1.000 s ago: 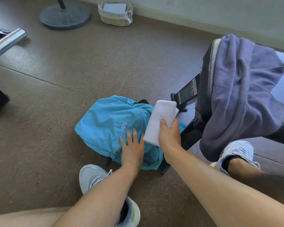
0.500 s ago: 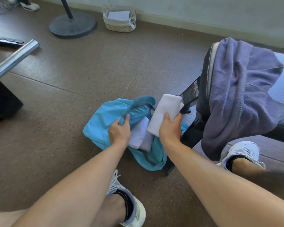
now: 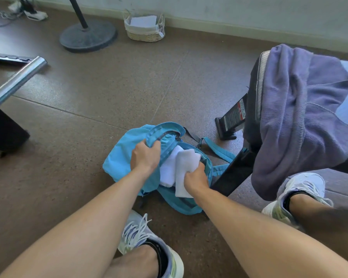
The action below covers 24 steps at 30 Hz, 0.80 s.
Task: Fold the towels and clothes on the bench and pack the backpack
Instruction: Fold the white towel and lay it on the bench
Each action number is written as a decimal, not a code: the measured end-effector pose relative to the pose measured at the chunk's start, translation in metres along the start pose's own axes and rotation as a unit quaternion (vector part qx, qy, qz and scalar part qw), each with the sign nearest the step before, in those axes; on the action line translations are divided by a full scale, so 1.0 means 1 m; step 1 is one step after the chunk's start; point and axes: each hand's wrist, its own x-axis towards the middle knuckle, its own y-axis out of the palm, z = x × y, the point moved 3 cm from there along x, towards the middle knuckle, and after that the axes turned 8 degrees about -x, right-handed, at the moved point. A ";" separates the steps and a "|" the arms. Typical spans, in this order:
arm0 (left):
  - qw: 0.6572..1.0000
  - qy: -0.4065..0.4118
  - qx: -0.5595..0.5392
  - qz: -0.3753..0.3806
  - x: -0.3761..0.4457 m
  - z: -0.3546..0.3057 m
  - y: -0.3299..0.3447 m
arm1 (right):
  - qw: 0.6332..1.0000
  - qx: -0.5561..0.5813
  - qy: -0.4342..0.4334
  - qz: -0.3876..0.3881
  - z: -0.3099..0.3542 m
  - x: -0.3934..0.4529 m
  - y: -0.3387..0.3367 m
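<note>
Two speckled brown floor tiles meet in a seam beyond your grip, and past them a round stand base (image 3: 88,35) and a lined wicker basket (image 3: 144,27) sit by the pale wall. Your left hand (image 3: 145,157) curls around the blue backpack's (image 3: 119,157) flap, holding the mouth wide. Your right hand (image 3: 195,175) clutches a folded white towel (image 3: 186,163), its far end inside the opening, touching another white towel (image 3: 170,170) there. Right of your grip, purple clothes (image 3: 301,117) drape over the bench (image 3: 251,93).
</note>
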 end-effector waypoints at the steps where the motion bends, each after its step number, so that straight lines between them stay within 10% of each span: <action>1: 1.000 0.008 0.005 0.013 -0.005 0.001 0.006 | 1.000 0.009 0.003 -0.006 -0.001 0.001 0.001; 8: 0.987 0.059 0.085 0.123 -0.025 0.022 0.050 | 0.999 -0.031 -0.002 0.028 -0.001 0.010 0.013; 16: 0.981 0.024 0.133 0.141 -0.019 0.041 0.080 | 0.974 -0.032 -0.060 -0.214 -0.006 -0.007 -0.010; 24: 0.988 0.022 0.112 0.107 -0.012 0.047 0.070 | 0.987 0.019 0.159 -0.027 0.000 0.026 -0.007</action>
